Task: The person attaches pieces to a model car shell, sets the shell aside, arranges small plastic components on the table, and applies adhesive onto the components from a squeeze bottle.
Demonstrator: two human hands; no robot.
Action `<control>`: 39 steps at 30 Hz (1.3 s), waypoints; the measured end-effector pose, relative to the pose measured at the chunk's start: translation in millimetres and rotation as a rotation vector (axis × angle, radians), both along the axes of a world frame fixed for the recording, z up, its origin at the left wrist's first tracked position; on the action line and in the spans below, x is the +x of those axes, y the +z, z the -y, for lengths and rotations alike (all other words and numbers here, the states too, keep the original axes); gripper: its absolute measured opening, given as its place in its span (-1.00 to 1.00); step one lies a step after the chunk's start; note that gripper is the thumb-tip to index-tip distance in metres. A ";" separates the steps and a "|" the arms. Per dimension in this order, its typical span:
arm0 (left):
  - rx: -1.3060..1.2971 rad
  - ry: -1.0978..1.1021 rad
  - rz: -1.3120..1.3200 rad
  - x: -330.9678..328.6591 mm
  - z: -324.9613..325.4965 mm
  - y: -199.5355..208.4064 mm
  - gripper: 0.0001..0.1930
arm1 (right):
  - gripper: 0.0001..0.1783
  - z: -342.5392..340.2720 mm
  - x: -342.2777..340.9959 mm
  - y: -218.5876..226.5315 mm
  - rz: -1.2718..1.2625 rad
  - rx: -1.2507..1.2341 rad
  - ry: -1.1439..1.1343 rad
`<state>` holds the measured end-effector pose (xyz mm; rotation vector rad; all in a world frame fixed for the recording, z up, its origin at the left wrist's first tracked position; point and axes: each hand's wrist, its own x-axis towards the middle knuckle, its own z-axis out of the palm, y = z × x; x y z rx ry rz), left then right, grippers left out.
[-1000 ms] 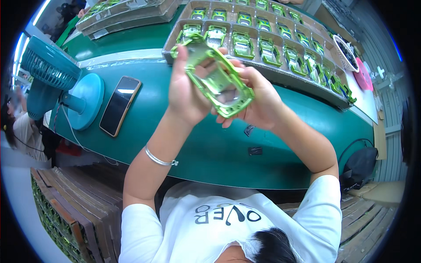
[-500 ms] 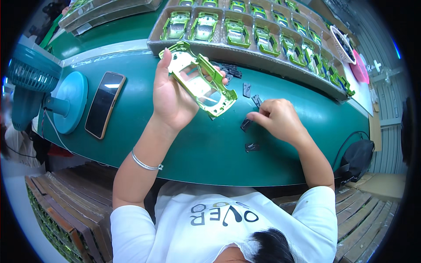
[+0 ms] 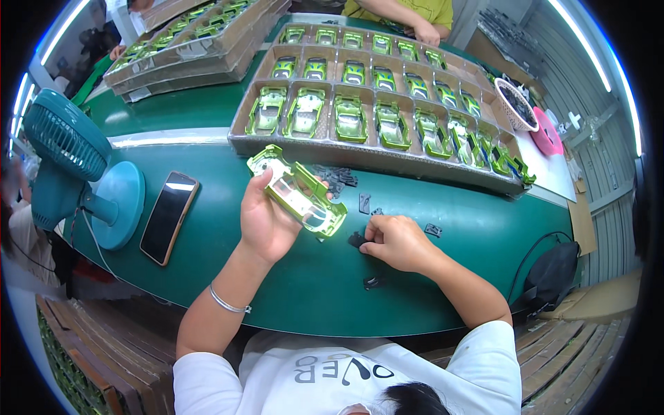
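My left hand (image 3: 265,227) is closed round a bright green toy car body shell (image 3: 282,188), held tilted above the table with its hollow underside up. Over the table to its right, the fingers of my right hand (image 3: 402,243) are pinched at a small flat black plastic part (image 3: 357,239). Whether that part is lifted off the surface is hard to see. Similar loose pieces lie around this hand: one black piece (image 3: 364,203) beyond it, another black piece (image 3: 433,229) to its right and a third black piece (image 3: 372,283) nearer me. Behind the shell is a black pile of parts (image 3: 337,180).
A divided cardboard tray (image 3: 304,147) of green car shells spans the back of the green table (image 3: 290,297). Left are a phone (image 3: 168,218) and a teal fan (image 3: 121,200); stacked trays (image 3: 187,79) stand behind. A white basket (image 3: 515,104) is far right. Another person's hand (image 3: 427,33) appears beyond.
The view has tilted up, showing more of the far side. My right hand has moved closer in to the black part by its thumb. My left hand still holds the shell.
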<state>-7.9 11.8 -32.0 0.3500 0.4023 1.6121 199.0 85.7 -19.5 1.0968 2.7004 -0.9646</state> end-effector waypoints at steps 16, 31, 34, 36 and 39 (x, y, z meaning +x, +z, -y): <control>-0.031 0.048 -0.046 -2.7 -0.9 -0.6 -0.56 | -0.87 9.9 5.6 -15.7 -0.428 0.395 0.412; 0.144 -0.014 -0.254 9.5 4.4 7.5 -0.52 | -0.90 -13.0 15.6 35.6 -0.497 -0.013 -0.071; 0.142 -0.020 -0.322 12.3 6.9 11.0 -0.50 | -0.90 -12.8 1.7 58.4 -0.719 -0.111 -0.189; 0.175 -0.029 -0.417 16.0 5.4 13.3 -0.53 | -0.91 -11.7 -12.5 63.3 -0.813 -0.062 -0.201; 0.177 0.000 -0.558 18.5 6.0 6.7 -0.48 | -0.91 -8.7 -24.0 51.6 -0.863 -0.022 -0.167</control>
